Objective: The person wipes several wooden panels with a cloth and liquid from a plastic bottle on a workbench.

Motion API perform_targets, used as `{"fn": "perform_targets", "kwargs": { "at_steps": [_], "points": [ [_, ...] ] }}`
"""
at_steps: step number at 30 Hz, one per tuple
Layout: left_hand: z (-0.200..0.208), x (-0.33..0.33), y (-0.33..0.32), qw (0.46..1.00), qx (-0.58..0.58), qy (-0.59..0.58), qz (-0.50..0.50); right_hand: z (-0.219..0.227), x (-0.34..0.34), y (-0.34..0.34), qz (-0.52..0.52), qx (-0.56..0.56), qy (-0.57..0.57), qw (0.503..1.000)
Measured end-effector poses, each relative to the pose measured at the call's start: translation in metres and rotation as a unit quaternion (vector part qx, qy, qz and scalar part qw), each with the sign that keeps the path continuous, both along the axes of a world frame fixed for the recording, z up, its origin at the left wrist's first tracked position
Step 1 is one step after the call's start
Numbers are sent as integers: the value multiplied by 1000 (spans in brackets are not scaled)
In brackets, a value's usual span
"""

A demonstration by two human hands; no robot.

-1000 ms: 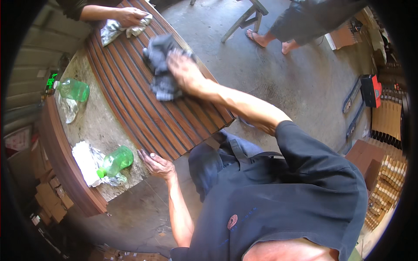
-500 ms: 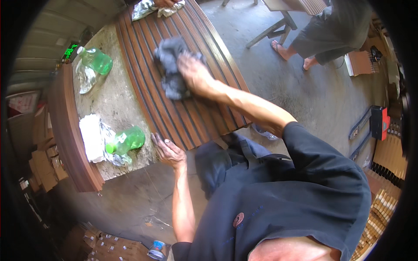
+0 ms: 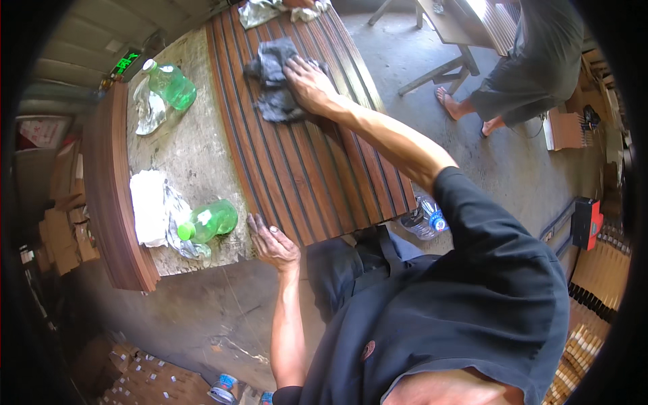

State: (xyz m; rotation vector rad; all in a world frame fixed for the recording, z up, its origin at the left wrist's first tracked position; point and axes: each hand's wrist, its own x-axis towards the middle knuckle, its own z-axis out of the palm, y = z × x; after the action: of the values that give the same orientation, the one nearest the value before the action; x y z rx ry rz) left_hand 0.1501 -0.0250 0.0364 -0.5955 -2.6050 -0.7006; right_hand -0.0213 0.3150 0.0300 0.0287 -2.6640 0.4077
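Note:
A dark grey rag (image 3: 275,101) lies bunched on a brown panel (image 3: 307,182) with dark grooves running along its length. My right hand (image 3: 312,86) presses down on the rag's right side, fingers over the cloth. At the panel's near left corner, my left hand (image 3: 275,246) rests against the edge with fingers stretched out and darkly smudged, holding nothing. Just left of it, a green-tinted bottle (image 3: 214,220) lies on its side on a crumpled cloth (image 3: 177,206), beside a white folded stack (image 3: 148,208).
Another green bottle (image 3: 177,89) leans by a pale cloth (image 3: 148,108) on the worn tabletop (image 3: 202,152). Brown boards (image 3: 111,196) line its left side. Pale rags (image 3: 260,12) lie at the panel's far end. A clear bottle (image 3: 422,219) sits below right; another person (image 3: 530,74) stands beyond.
My right hand and the rag have moved away from me along the panel. My left hand stays at the near corner. The view has shifted, showing more of the clear bottle.

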Motion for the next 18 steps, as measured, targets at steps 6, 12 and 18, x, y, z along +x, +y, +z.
{"fn": "perform_targets", "kwargs": {
  "at_steps": [6,12,18],
  "points": [
    [-2,15,-20,998,-1,-18,62,11,158,-85,220,-100,-29,970],
    [-3,11,-19,998,22,-18,58,62,249,-88,85,-476,-255,838],
    [-1,15,-33,996,46,-56,53,197,116,-98,41,-566,155,809]
  ]
}}
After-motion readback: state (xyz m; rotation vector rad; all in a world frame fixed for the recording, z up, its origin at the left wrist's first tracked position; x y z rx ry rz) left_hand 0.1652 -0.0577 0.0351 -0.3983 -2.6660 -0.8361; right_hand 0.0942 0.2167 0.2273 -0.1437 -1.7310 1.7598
